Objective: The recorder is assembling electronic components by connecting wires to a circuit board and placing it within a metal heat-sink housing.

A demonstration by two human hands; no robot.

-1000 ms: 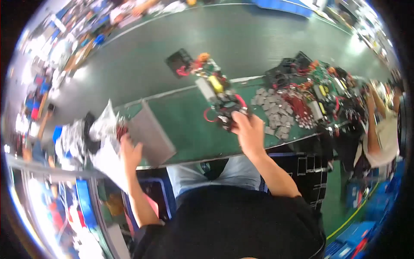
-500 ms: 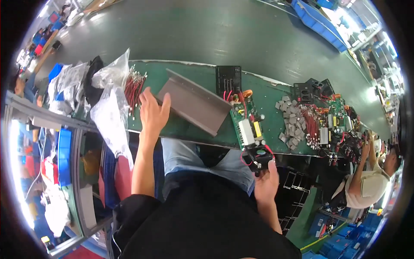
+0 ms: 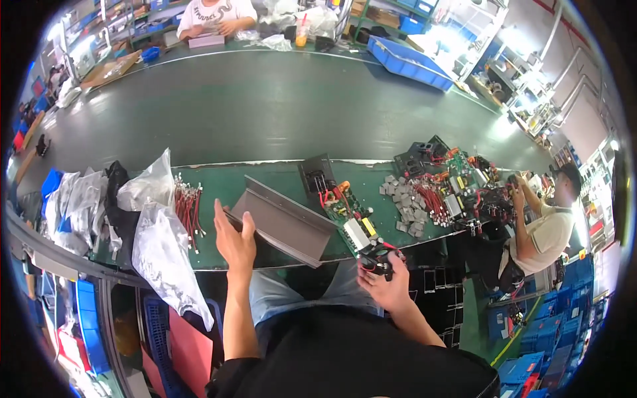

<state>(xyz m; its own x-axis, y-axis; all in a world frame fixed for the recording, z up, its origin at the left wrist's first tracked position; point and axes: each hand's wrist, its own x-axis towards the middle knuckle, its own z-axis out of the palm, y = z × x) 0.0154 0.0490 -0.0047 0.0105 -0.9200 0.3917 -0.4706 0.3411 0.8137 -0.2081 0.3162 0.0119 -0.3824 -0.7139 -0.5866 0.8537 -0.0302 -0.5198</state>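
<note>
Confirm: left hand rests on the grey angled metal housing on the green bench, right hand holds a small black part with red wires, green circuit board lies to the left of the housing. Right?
One error. The green circuit board lies to the right of the grey metal housing, not the left, as the head view shows. The left hand does rest on the housing, and the right hand holds the small black part with red wires.

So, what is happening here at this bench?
A person works at a green bench. The left hand rests on the near end of a grey angled metal housing. The right hand holds a small black part with red wires at the bench's front edge, beside a circuit board. A co-worker works at the right.
</note>
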